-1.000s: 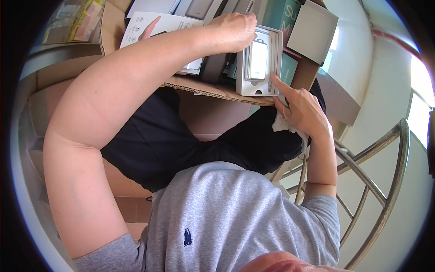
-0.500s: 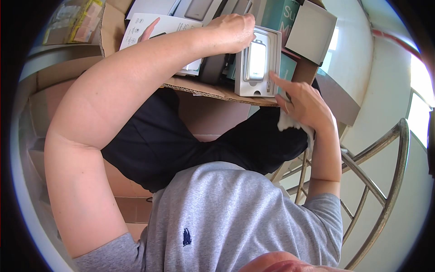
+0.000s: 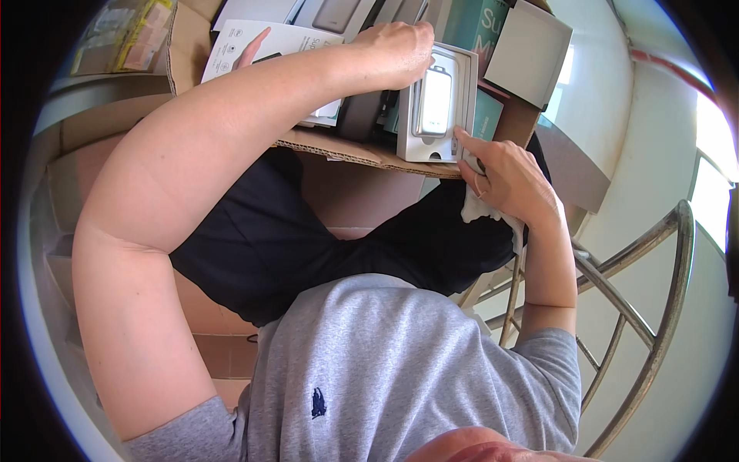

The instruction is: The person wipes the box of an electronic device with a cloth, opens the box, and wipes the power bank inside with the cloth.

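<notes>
A small open white box stands near the front right of a cardboard carton, with a shiny silver-and-white rectangular device in its tray. My left hand reaches across from the left, its fingers closed at the box's upper left edge; the fingertips are partly hidden. At the box's lower right corner is my right hand, index finger touching the edge. Its other fingers are curled round a crumpled white tissue, which hangs below the palm.
Printed white boxes, a teal box and a blank white box fill the carton. Its front edge lies above my knees. Metal rails curve at the right. A clear bag with yellow tape is at the upper left.
My right hand first drew back slightly right with its index finger lifted, then came back to the box's lower right corner. The box shifted slightly left. My left hand hardly moved.
</notes>
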The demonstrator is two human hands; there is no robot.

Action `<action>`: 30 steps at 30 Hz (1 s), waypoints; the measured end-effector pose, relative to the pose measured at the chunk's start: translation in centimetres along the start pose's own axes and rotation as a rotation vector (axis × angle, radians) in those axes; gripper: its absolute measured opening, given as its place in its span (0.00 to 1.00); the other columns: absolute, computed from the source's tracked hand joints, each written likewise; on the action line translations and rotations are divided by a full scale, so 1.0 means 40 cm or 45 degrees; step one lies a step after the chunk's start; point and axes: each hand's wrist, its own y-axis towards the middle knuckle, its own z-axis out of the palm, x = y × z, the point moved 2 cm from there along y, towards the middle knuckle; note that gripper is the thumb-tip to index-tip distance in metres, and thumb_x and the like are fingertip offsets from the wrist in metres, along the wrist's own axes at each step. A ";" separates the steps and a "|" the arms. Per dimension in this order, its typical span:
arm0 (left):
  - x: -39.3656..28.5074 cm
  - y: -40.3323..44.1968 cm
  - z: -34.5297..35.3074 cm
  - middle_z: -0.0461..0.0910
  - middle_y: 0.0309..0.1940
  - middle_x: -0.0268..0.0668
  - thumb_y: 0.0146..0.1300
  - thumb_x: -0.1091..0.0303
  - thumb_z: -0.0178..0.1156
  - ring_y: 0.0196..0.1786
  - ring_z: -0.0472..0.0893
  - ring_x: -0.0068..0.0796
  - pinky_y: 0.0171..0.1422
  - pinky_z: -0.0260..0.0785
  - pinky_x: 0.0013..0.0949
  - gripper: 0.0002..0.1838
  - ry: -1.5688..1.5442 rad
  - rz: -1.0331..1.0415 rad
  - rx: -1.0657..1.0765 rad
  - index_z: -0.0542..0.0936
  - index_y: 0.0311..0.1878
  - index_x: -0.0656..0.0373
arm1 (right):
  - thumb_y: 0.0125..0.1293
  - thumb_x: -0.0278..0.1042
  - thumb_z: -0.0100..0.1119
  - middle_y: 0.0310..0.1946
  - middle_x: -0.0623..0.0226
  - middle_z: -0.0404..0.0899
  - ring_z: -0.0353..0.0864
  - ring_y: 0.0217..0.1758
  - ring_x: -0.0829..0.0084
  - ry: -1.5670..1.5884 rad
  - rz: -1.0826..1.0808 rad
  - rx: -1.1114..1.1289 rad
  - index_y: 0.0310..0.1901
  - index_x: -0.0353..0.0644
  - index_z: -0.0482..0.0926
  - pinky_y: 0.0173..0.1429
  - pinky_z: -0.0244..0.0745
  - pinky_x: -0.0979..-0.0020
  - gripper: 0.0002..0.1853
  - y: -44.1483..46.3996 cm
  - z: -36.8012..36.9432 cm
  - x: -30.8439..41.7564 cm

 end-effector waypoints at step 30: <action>-0.001 -0.003 0.004 0.86 0.31 0.56 0.75 0.69 0.53 0.28 0.88 0.47 0.33 0.83 0.42 0.13 0.004 0.004 -0.011 0.78 0.44 0.73 | 0.70 0.31 0.63 0.32 0.53 0.85 0.74 0.26 0.52 0.054 0.111 -0.069 0.78 0.59 0.68 0.41 0.73 0.55 0.35 0.043 0.003 -0.034</action>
